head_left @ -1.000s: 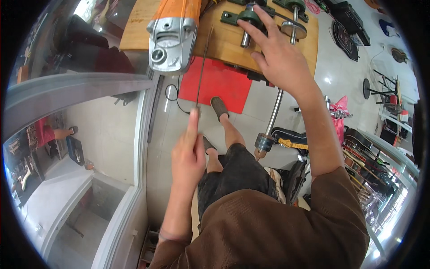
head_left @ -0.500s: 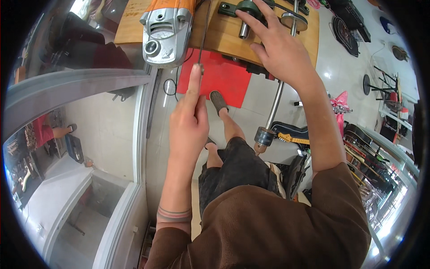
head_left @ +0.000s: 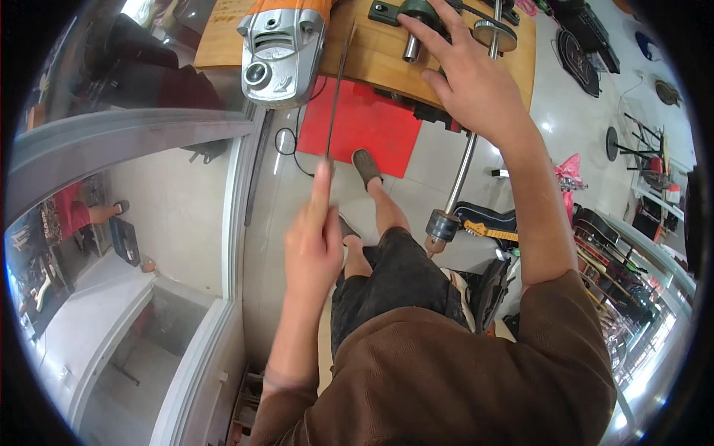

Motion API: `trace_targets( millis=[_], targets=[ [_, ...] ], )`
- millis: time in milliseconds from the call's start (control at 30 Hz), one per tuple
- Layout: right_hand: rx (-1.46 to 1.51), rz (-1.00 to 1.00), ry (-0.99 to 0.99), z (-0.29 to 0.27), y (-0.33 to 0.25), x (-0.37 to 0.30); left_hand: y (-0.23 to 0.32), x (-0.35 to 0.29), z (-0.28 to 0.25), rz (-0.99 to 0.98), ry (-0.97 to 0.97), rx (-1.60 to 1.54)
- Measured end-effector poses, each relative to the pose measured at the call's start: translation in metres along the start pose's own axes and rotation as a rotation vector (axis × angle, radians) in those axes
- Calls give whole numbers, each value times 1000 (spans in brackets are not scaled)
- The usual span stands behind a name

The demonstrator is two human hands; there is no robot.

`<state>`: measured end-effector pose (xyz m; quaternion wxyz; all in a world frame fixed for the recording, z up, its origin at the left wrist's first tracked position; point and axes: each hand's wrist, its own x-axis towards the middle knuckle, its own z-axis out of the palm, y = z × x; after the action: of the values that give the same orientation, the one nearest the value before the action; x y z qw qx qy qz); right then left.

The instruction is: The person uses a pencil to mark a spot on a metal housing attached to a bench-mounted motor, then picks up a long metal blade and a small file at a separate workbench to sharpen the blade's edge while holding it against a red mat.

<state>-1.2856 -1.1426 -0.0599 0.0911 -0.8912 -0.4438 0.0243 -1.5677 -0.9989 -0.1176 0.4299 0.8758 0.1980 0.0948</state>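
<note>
My left hand [head_left: 316, 238] is closed round the handle of a long thin dark tool [head_left: 338, 93], which looks like a hacksaw seen edge-on. The index finger points forward along it, and the tool's far end reaches over the wooden bench top [head_left: 372, 56]. My right hand [head_left: 483, 93] lies with fingers spread over a green bearing block [head_left: 416, 11], its thumb apart. A short steel tube [head_left: 411, 49] sticks out of that block towards me. Left of the tool, an orange and silver machine [head_left: 281, 70] overhangs the bench edge.
A long steel shaft [head_left: 462, 172] with a pulley [head_left: 494, 35] and a dark chuck [head_left: 442, 224] runs beneath my right forearm. A red mat [head_left: 390, 123] covers floor below the bench. Guitars [head_left: 487, 230] lie to the right; a glass door frame [head_left: 232, 215] stands left.
My left hand has drawn back towards me with the thin tool, and the forearm is lower. The right hand keeps its place on the bearing block; the view has shifted slightly.
</note>
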Motion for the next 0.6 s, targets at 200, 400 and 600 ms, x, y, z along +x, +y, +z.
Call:
trace_targets(
  millis=[200, 400, 600],
  targets=[
    [37, 56, -72, -5, -5, 3, 4, 34, 3, 29, 36, -25],
    [-7, -10, -5, -2, -1, -2, -11, -13, 5, 53, 30, -5],
    [24, -6, 0, 1, -4, 1, 4, 41, 4, 38, 23, 2]
  ],
)
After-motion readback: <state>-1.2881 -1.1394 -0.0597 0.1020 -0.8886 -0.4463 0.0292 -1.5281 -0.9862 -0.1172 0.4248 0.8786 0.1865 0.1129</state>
